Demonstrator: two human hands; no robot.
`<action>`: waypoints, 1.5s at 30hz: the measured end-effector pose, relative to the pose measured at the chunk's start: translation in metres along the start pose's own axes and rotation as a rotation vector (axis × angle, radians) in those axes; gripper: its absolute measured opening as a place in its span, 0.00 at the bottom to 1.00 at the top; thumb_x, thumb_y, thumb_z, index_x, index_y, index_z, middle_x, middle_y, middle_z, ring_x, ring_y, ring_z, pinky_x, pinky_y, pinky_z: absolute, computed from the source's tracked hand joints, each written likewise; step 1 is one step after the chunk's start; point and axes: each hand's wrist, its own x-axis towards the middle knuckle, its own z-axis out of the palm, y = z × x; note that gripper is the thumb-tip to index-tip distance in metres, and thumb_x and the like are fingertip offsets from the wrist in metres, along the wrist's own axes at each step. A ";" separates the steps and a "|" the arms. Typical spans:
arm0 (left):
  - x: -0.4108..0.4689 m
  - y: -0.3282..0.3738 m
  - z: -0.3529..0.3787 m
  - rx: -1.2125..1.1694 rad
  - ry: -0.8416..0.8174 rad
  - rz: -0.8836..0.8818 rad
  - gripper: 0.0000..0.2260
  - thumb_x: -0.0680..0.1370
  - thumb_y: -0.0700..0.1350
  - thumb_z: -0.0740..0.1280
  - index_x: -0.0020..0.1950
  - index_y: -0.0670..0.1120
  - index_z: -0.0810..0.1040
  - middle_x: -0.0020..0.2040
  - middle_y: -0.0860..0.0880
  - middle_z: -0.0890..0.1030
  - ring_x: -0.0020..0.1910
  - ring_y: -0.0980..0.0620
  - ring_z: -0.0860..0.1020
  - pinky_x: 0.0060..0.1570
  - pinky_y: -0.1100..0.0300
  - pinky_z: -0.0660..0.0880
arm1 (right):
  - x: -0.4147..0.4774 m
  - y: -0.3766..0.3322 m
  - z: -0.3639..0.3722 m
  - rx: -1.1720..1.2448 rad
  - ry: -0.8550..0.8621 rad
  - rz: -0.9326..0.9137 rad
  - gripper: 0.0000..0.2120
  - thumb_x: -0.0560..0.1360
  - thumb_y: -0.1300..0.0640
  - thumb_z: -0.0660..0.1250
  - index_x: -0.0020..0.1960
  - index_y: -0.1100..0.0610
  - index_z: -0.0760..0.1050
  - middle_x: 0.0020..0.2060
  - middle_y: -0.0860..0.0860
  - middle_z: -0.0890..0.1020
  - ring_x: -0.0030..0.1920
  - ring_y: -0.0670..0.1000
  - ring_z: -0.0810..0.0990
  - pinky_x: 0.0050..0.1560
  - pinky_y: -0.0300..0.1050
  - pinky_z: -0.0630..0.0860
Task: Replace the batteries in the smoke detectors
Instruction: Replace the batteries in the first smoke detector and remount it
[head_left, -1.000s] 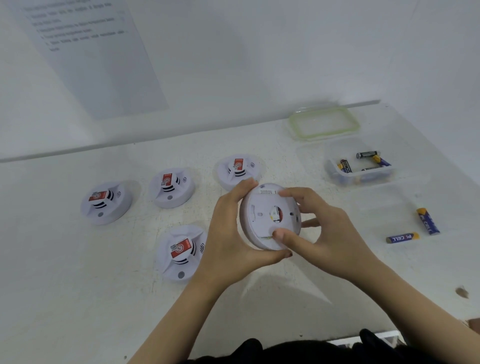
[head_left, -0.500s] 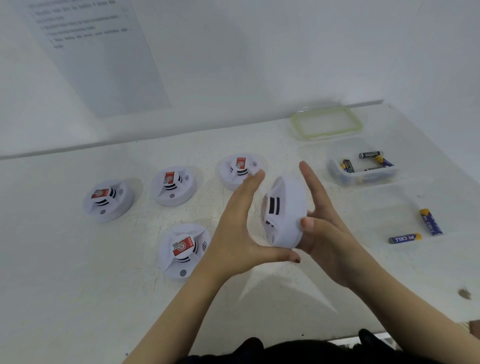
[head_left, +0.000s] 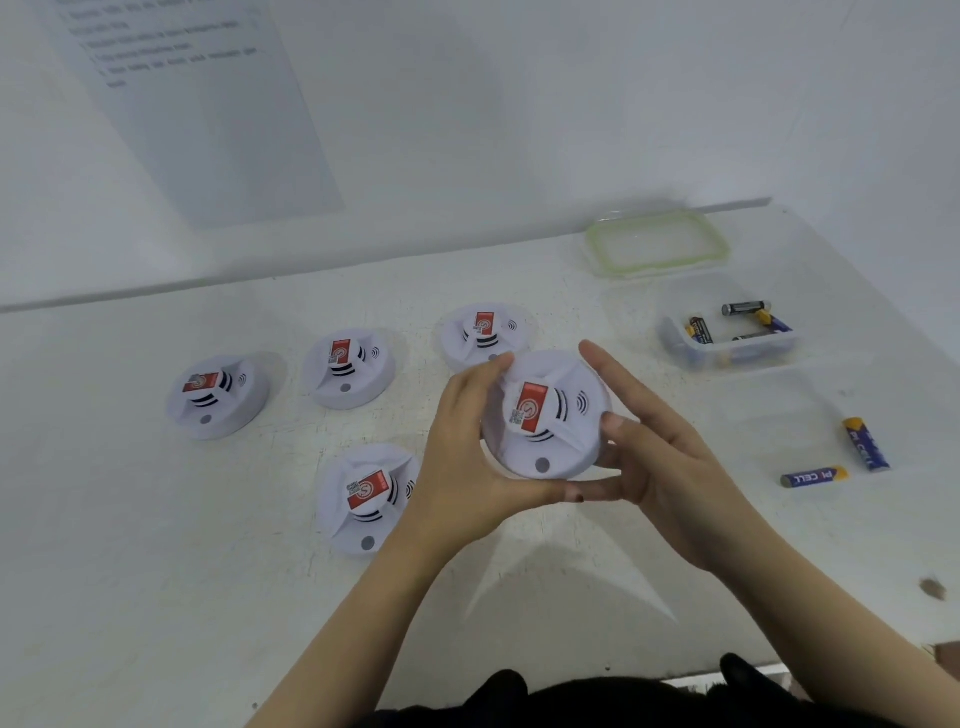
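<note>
Both hands are closed on one round white plastic smoke detector (head_left: 545, 415), held just above the white counter (head_left: 156, 571) near its middle, a little toward the right edge. The left hand (head_left: 467, 467) wraps the left rim with its thumb underneath, while the right hand (head_left: 670, 467) takes the right rim between thumb and fingers, forefinger stretched along the far side. Gripping opposite sides like this probably lets the body be twisted or turned over safely, which suits reaching a battery bay on its back; whether its cells are old or new cannot be told. Its face is tilted toward the camera: a raised centre hub with a red label, dark vent slots around the hub, a small sound-wave mark to the right and a grey button by the near rim. Three matching white detectors (head_left: 348, 366) sit face up in a row toward the far edge, and a fourth detector (head_left: 369, 496) lies nearer, just left of the left hand. Toward the far right corner a clear plastic tub (head_left: 727, 361) holds several batteries, likely to keep one lot together, with its green-rimmed clear lid (head_left: 657, 244) just beyond. Two loose blue-and-yellow batteries (head_left: 813, 476) lie near the right edge, apart from the tub.
</note>
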 end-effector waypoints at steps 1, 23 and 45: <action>-0.001 0.000 0.000 0.004 0.007 -0.004 0.48 0.55 0.55 0.82 0.71 0.51 0.65 0.65 0.59 0.68 0.64 0.67 0.66 0.62 0.69 0.70 | 0.001 0.001 -0.001 0.002 0.010 0.008 0.22 0.81 0.62 0.53 0.68 0.40 0.68 0.60 0.46 0.80 0.55 0.57 0.82 0.42 0.54 0.81; -0.025 -0.020 0.011 0.049 0.055 -0.055 0.43 0.61 0.55 0.80 0.73 0.51 0.66 0.68 0.58 0.71 0.68 0.60 0.68 0.65 0.59 0.71 | 0.004 0.021 0.000 -0.079 0.024 0.099 0.38 0.67 0.77 0.69 0.67 0.45 0.68 0.54 0.54 0.82 0.52 0.54 0.83 0.40 0.47 0.80; -0.031 -0.028 0.015 0.050 0.036 -0.042 0.43 0.62 0.52 0.81 0.73 0.52 0.65 0.68 0.58 0.71 0.69 0.61 0.66 0.65 0.70 0.65 | 0.000 0.029 -0.004 -0.097 0.018 0.100 0.39 0.64 0.73 0.73 0.67 0.43 0.68 0.54 0.50 0.82 0.54 0.50 0.82 0.43 0.44 0.80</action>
